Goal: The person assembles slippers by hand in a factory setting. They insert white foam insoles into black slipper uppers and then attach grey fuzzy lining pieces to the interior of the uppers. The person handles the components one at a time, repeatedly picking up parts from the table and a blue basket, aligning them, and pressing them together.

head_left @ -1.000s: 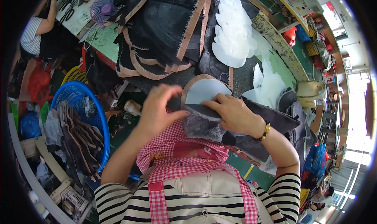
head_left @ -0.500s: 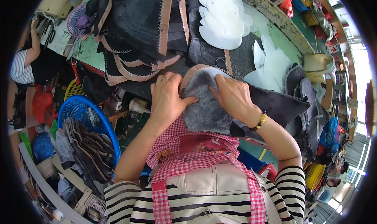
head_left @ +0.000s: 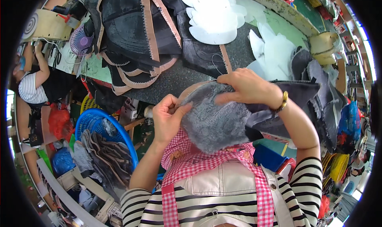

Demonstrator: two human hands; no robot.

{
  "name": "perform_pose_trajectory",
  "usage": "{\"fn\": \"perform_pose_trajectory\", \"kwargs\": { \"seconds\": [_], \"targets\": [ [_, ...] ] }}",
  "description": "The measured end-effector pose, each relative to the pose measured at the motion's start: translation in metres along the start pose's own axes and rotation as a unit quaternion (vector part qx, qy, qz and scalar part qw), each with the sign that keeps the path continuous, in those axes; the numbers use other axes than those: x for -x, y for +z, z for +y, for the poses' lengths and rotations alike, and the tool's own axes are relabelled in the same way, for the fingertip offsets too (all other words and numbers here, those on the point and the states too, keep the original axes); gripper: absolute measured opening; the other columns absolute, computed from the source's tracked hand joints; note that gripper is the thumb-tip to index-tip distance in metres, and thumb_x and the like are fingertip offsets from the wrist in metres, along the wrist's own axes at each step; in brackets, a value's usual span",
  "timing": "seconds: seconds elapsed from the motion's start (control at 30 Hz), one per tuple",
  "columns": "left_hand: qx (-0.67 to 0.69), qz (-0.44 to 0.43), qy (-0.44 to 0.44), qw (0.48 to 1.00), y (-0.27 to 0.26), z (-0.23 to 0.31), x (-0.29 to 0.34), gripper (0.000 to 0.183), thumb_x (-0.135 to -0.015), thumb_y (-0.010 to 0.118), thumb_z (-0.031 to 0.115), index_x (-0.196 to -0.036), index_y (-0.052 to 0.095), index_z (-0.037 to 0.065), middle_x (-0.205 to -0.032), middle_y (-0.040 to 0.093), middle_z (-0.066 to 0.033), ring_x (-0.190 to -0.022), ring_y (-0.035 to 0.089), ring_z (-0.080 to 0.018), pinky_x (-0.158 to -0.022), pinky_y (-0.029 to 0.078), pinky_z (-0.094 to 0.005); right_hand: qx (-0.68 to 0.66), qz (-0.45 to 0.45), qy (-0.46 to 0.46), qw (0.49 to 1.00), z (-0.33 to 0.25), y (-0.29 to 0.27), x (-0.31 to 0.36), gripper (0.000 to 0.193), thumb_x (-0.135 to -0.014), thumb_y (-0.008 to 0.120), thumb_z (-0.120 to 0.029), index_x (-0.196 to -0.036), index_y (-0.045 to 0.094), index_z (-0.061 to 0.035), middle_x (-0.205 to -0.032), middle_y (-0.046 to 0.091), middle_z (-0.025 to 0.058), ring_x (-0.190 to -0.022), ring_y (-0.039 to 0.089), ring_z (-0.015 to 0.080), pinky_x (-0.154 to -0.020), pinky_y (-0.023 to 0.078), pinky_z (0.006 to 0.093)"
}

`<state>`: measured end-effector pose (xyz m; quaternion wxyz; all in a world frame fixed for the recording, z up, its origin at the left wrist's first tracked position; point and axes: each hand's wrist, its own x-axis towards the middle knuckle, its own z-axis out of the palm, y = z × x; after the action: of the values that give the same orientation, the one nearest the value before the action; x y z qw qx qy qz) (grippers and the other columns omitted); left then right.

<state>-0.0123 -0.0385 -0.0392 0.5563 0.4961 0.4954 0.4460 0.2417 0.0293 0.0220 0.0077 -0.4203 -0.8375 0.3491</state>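
Grey plush [head_left: 213, 121] between left hand [head_left: 167, 116] and right hand [head_left: 248, 87]

The plush lies just below the centre of the frame, pile side up, its upper-left edge lined by a tan border [head_left: 191, 88]; a black tab [head_left: 254, 134] juts out at its lower-right corner; the left hand pinches the upper-left edge, thumb on the pile and fingers curled at the border; the right hand has its fingertips at the top edge and a blurred thumb over the pile, and I cannot tell whether it clasps the edge or only presses on it; a bracelet [head_left: 283, 101] circles the right wrist; below the plush, a checked apron [head_left: 185, 173] covers the person's front.

Above the hands, a dark tabletop [head_left: 169, 84] carries black panels [head_left: 123, 26] with tan zigzag-stitched edging at upper left, a white stack [head_left: 211, 18] at top centre and white sheets [head_left: 274, 53] at upper right; dark pieces [head_left: 324, 93] lie at the right; a cream tub [head_left: 323, 47] stands at upper right.

At lower left, a blue basket [head_left: 132, 143] holds dark strips [head_left: 105, 157]; at upper left are a purple fan [head_left: 82, 40] and, farther out, another person [head_left: 32, 88] in a striped top.
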Motion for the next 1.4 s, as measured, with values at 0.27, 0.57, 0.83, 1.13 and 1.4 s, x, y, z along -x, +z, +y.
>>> {"fn": "perform_pose_trajectory", "kwargs": {
  "seconds": [0.27, 0.57, 0.83, 1.13, 1.4],
  "targets": [
    [0.025, 0.0, -0.08, 0.996, -0.012, -0.024, 0.011, 0.015, -0.086, 0.068, -0.002, -0.08, 0.055, 0.003, -0.075, 0.061, 0.0004, -0.068, 0.053, -0.0015, -0.061, 0.041, -0.0166, 0.172, 0.123, -0.282, 0.936, -0.019, 0.041, 0.016, 0.018, -0.075, 0.061, -0.006, -0.092, 0.056, -0.0112, -0.085, 0.057, 0.006, -0.067, 0.062, 0.0208, -0.057, 0.053, 0.0329],
    [0.224, 0.021, -0.058, 0.973, -0.006, -0.046, 0.03, 0.018, -0.086, 0.068, -0.002, -0.081, 0.053, 0.006, -0.081, 0.061, 0.0015, -0.075, 0.055, -0.0044, -0.072, 0.044, -0.0203, -0.106, 0.032, -0.032, 0.993, 0.008, 0.036, -0.007, 0.044, -0.069, 0.081, -0.032, -0.097, 0.068, -0.0017, -0.079, 0.067, 0.0172, -0.079, 0.066, 0.0358, -0.073, 0.051, 0.0409],
    [0.002, -0.088, -0.084, 0.993, -0.012, -0.004, 0.016, 0.044, -0.079, 0.078, 0.01, -0.112, 0.05, 0.003, -0.1, 0.066, -0.0106, -0.09, 0.064, -0.0165, -0.077, 0.051, -0.0297, 0.108, -0.01, 0.042, 0.993, -0.01, 0.046, -0.014, 0.03, -0.079, 0.071, -0.031, -0.091, 0.066, -0.0036, -0.076, 0.068, 0.0158, -0.08, 0.067, 0.0359, -0.072, 0.052, 0.0459],
    [-0.233, -0.064, 0.005, 0.97, 0.008, 0.014, 0.008, 0.064, -0.061, 0.083, 0.004, -0.117, 0.053, 0.008, -0.106, 0.065, -0.0125, -0.1, 0.065, -0.0303, -0.085, 0.049, -0.037, 0.064, 0.087, -0.22, 0.97, -0.007, 0.06, 0.004, 0.031, -0.069, 0.067, -0.002, -0.099, 0.062, -0.0097, -0.096, 0.06, 0.0109, -0.095, 0.06, 0.0281, -0.078, 0.051, 0.0391],
    [-0.238, -0.122, -0.028, 0.963, -0.007, 0.008, 0.006, 0.027, -0.07, 0.082, 0.007, -0.086, 0.062, -0.003, -0.085, 0.062, -0.0054, -0.076, 0.059, -0.0106, -0.07, 0.047, -0.0279, -0.019, 0.042, -0.068, 0.997, -0.012, 0.056, -0.015, 0.032, -0.069, 0.078, -0.023, -0.09, 0.062, -0.005, -0.084, 0.066, 0.0148, -0.084, 0.064, 0.0355, -0.074, 0.05, 0.0442]
  ]
}}
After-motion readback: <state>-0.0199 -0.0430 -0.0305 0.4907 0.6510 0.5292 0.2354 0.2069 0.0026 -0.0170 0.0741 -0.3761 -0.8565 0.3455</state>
